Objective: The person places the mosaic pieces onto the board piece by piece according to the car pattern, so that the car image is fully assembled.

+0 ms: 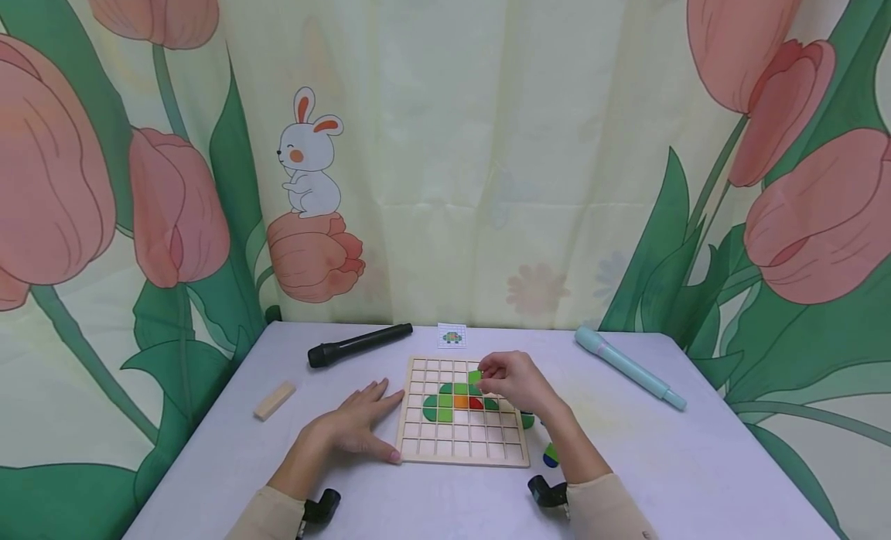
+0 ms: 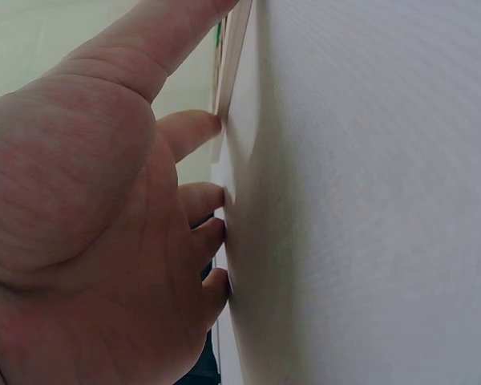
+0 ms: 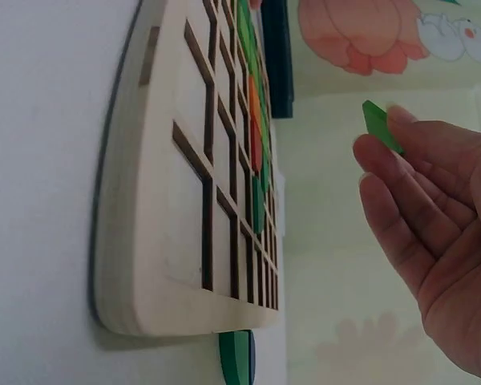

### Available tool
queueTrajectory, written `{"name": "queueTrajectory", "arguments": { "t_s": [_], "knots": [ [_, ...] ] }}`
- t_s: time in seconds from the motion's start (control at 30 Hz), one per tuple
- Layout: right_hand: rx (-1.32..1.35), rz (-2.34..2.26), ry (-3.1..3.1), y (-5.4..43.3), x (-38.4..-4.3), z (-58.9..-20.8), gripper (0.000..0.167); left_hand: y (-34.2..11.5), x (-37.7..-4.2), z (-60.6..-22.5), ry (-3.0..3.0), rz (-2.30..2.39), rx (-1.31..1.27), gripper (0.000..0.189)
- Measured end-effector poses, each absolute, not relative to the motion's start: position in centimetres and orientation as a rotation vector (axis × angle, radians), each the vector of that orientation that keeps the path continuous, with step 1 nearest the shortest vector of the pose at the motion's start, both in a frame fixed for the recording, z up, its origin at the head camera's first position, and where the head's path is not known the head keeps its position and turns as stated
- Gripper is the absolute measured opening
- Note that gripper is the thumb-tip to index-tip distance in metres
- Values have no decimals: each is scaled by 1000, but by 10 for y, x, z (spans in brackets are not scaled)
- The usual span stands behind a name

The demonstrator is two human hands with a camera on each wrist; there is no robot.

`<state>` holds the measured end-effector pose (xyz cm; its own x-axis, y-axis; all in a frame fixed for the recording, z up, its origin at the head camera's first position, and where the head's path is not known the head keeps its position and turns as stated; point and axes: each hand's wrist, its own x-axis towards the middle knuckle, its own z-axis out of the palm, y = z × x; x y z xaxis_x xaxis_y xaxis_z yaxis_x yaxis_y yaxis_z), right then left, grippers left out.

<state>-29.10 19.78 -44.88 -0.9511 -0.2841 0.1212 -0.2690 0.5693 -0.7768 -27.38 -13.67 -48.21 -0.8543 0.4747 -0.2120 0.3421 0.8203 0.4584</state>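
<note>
My right hand (image 1: 517,381) pinches a light green tile (image 3: 377,125) between thumb and fingertips, raised above the wooden grid board (image 1: 462,462). Several flat pieces sit in the board's cells: light green squares (image 1: 445,415), an orange one (image 1: 461,401), a red one (image 1: 476,403) and dark green rounded ones (image 1: 430,408). My left hand (image 1: 356,425) rests on the table at the board's left side, fingers spread. Its thumb and index finger touch the board's edge, also seen in the left wrist view.
Behind the board lies a small pattern card (image 1: 452,336). A black microphone (image 1: 360,346) lies back left, a wooden block (image 1: 274,401) at left and a mint-coloured stick-like object (image 1: 629,367) at right. Loose pieces (image 1: 551,456) lie right of the board, partly behind my right arm.
</note>
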Motion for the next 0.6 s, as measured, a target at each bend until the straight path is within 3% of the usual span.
{"name": "queueTrajectory", "arguments": {
  "t_s": [0.27,0.6],
  "knots": [
    [-444,-1324,2806,188,-290,-458,21,-135,-273,-483,2693,591,610,114],
    [-574,-1250,2758,186,-285,-467,22,-136,-275,-484,2695,587,601,114]
  ]
}}
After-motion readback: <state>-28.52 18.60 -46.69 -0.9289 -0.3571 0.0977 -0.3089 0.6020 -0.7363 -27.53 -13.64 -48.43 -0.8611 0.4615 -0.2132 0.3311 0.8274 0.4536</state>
